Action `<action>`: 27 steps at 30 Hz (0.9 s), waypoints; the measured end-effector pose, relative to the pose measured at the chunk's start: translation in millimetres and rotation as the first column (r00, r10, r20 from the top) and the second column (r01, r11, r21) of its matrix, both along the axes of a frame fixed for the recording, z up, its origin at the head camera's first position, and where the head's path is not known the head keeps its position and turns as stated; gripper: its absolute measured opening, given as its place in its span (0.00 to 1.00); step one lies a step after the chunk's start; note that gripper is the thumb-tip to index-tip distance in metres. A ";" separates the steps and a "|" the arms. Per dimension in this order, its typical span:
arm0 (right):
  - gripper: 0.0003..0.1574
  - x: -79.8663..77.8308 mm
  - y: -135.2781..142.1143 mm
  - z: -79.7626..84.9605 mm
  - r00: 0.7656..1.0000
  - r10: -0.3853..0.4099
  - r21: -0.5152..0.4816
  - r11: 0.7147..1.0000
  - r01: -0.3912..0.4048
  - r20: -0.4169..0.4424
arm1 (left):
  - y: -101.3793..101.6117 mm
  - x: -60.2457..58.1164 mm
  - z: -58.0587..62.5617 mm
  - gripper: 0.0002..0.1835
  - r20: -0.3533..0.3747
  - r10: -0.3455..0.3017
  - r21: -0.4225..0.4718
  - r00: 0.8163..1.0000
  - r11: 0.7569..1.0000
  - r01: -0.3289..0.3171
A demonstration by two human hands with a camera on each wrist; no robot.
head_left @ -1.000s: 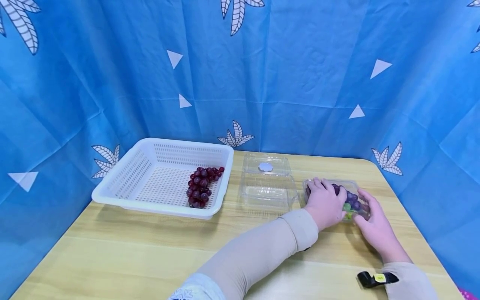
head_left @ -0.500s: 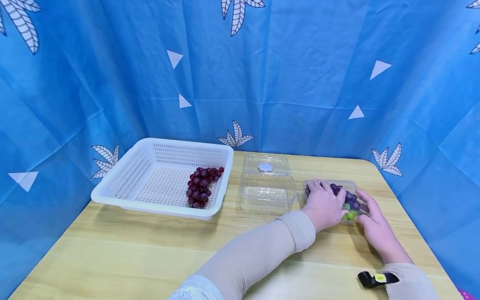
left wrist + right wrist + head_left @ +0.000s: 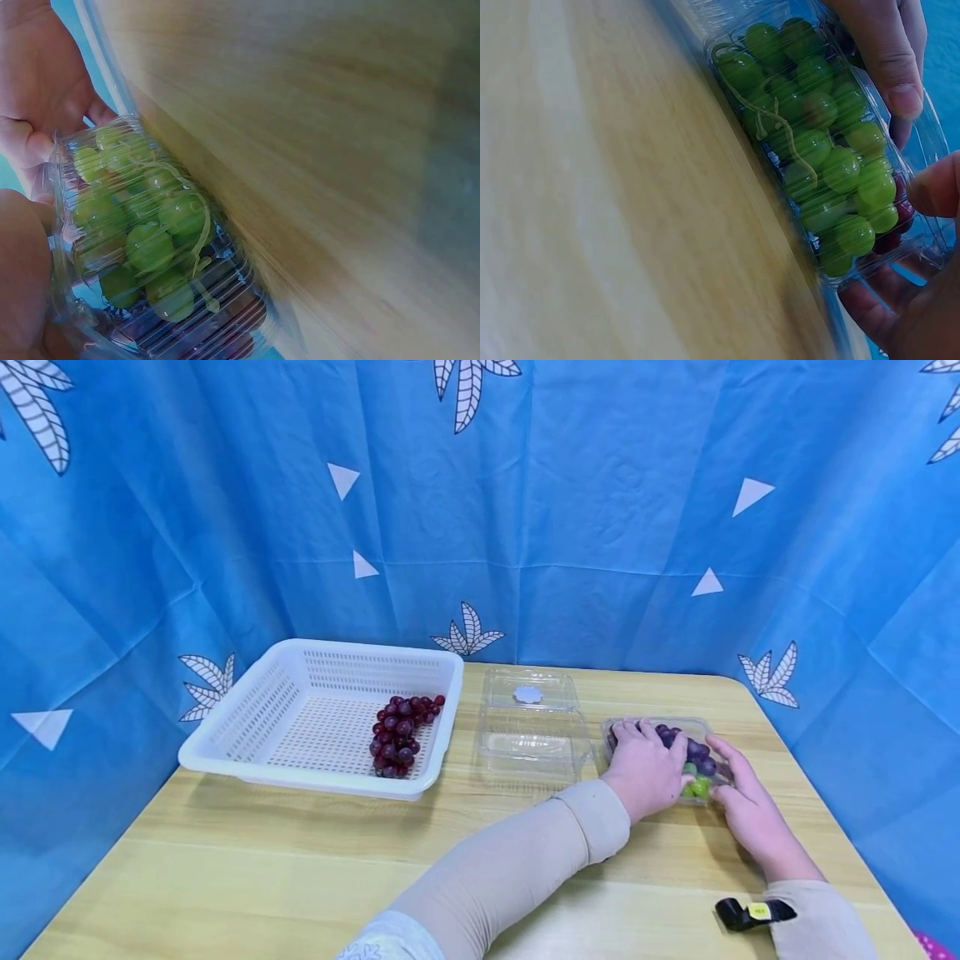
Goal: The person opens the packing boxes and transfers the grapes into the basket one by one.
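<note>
A clear plastic box (image 3: 701, 724) sits on the right of the table, filled with dark purple grapes (image 3: 697, 756) and green grapes (image 3: 699, 787). My left hand (image 3: 645, 772) rests over its left half with fingers spread on the grapes, hiding part of them. At the right end, my right hand (image 3: 753, 810) holds the box, its thumb near the rim and fingers against the side. Through the ribbed wall, green grapes (image 3: 840, 169) and a pale stem (image 3: 780, 124) show in the right wrist view; darker grapes (image 3: 232, 330) appear lower in the left wrist view.
Left of my hands stands another clear box (image 3: 528, 747), its lid raised, bearing a white label (image 3: 528, 694). A white perforated basket (image 3: 322, 647) farther left holds a bunch of red grapes (image 3: 397, 735). Blue curtain (image 3: 600, 527) surrounds the wooden table (image 3: 300, 868).
Both hands stay at the box with only slight shifts. The green grapes at the near corner show a little more between the thumbs. The whole head view has drifted slightly.
</note>
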State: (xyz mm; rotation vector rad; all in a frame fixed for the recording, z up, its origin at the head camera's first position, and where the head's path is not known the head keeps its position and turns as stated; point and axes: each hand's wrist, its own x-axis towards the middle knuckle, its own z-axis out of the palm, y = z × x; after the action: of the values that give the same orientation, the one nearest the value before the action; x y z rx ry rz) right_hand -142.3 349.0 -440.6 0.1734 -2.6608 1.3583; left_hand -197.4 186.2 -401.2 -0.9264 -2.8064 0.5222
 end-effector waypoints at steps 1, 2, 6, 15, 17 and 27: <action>0.46 -0.4 -0.3 0.3 1.000 0.004 -0.002 1.000 -0.004 0.002 | -0.1 0.0 0.4 0.35 0.001 0.001 -0.001 1.000 1.000 -0.001; 0.47 -0.8 -0.5 0.6 1.000 0.008 -0.002 1.000 -0.008 0.004 | -0.2 -0.1 0.9 0.35 0.002 0.003 -0.002 1.000 1.000 -0.003; 0.47 -1.6 -1.3 1.3 1.000 0.014 0.001 1.000 -0.014 0.012 | -0.7 -0.4 1.8 0.34 0.004 0.007 -0.007 1.000 1.000 -0.007; 0.40 -2.6 2.2 -5.9 1.000 0.000 0.014 1.000 0.000 -0.020 | -2.1 -2.2 0.1 0.34 0.021 0.011 0.003 1.000 1.000 -0.011; 0.39 -2.3 4.5 -7.1 0.999 0.000 0.011 1.000 0.001 -0.050 | -4.0 -3.7 2.0 0.34 0.034 0.010 0.025 0.999 1.000 -0.011; 0.40 -2.3 5.4 -8.9 0.998 -0.047 0.013 0.999 0.047 -0.041 | -10.7 -1.7 3.1 0.37 0.033 0.007 0.020 0.999 1.000 -0.008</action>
State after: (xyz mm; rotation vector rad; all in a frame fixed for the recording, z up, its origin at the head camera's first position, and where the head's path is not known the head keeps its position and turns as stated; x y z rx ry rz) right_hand -144.6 354.4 -449.4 0.1377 -2.6248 1.3080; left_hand -199.1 175.4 -398.1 -0.9300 -2.8402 0.4831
